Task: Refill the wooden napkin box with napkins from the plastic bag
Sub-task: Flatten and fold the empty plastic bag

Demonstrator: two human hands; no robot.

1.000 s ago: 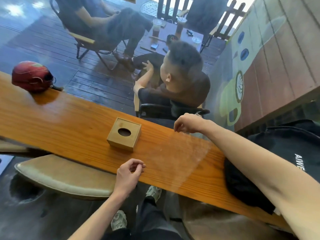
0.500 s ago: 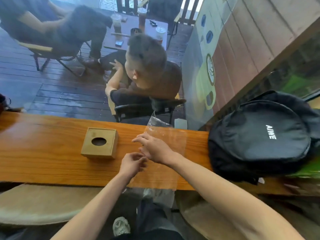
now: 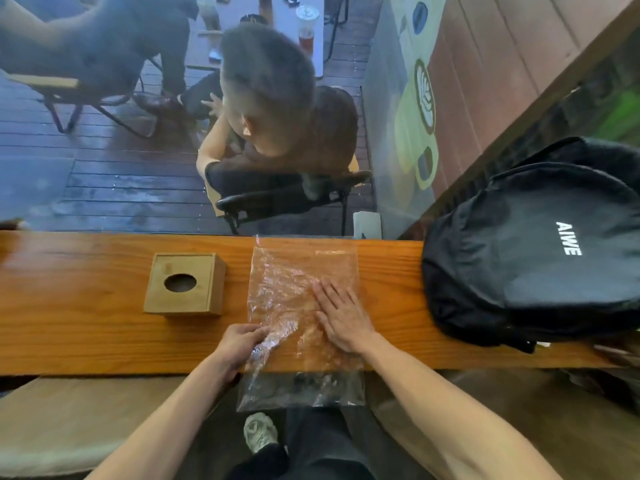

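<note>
clear plastic bag (image 3: 301, 306) lies flat, seemingly empty: right hand (image 3: 341, 315) presses it with straight fingers, left hand (image 3: 239, 342) pinches its edge. wooden napkin box (image 3: 183, 284) shows no napkins.

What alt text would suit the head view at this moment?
A person's right hand presses flat on a clear plastic bag lying on a wooden counter, while the left hand pinches its near left edge. A wooden napkin box sits left of it, a black backpack right.

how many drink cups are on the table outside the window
3 at least. One with a dark drink near the table's right edge, one pale cup at its left, one cut off at the top; others may be hidden.
</note>
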